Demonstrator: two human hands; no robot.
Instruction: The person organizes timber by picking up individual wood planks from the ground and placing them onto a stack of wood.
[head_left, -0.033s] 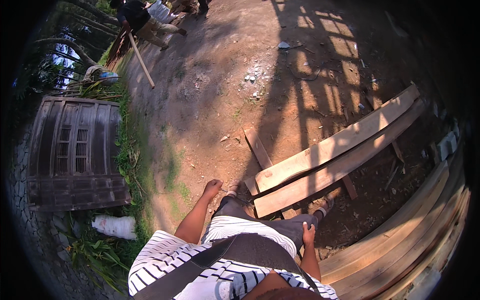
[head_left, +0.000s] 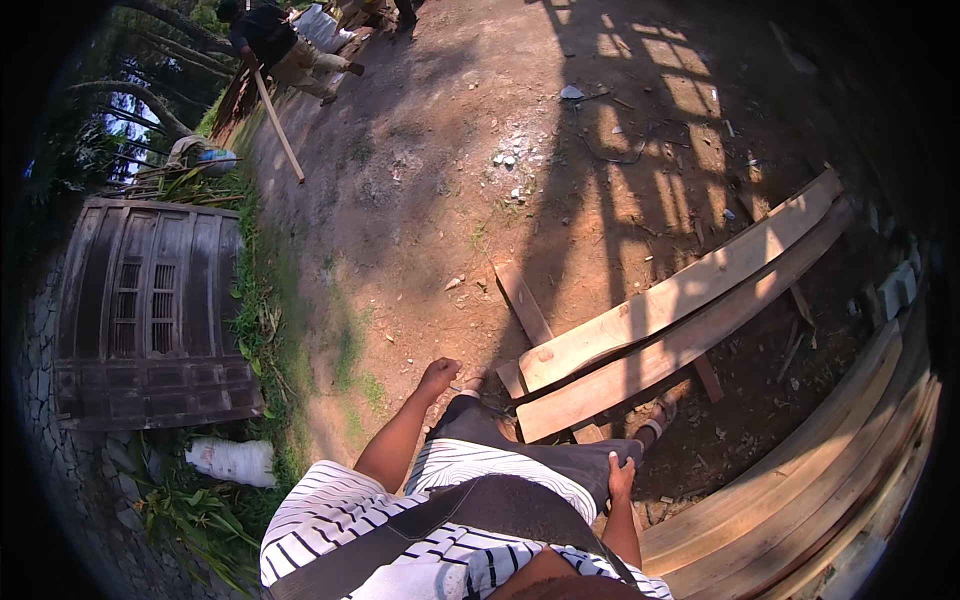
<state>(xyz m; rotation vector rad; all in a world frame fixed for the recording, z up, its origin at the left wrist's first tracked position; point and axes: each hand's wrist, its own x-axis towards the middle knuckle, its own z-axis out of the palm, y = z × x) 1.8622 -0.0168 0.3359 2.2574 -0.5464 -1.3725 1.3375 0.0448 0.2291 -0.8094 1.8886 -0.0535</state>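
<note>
My left hand (head_left: pixel 438 378) is closed in a loose fist above the ground, near one of my sandalled feet (head_left: pixel 474 384). Whether it grips anything small cannot be made out. My right hand (head_left: pixel 621 475) rests against the dark trouser leg (head_left: pixel 570 461), fingers curled and thumb up; what it holds, if anything, is hidden. Ahead of my feet, two long sawn planks (head_left: pixel 680 300) lie side by side, running away to the right. Short wooden crosspieces (head_left: pixel 524 301) lie beneath them. The second foot (head_left: pixel 656 421) is beside the nearer plank.
Long boards (head_left: pixel 790 480) are stacked at the lower right. On the left, a dark wooden panel (head_left: pixel 150 310) with slatted openings lies near a white sack (head_left: pixel 231 461). A person (head_left: pixel 280 50) holds a wooden pole (head_left: pixel 280 128) at the far left. Pale rubble (head_left: pixel 512 165) dots the dirt.
The view has shifted a little, so the planks appear slightly lower and further right. Both hands keep almost the same pose.
</note>
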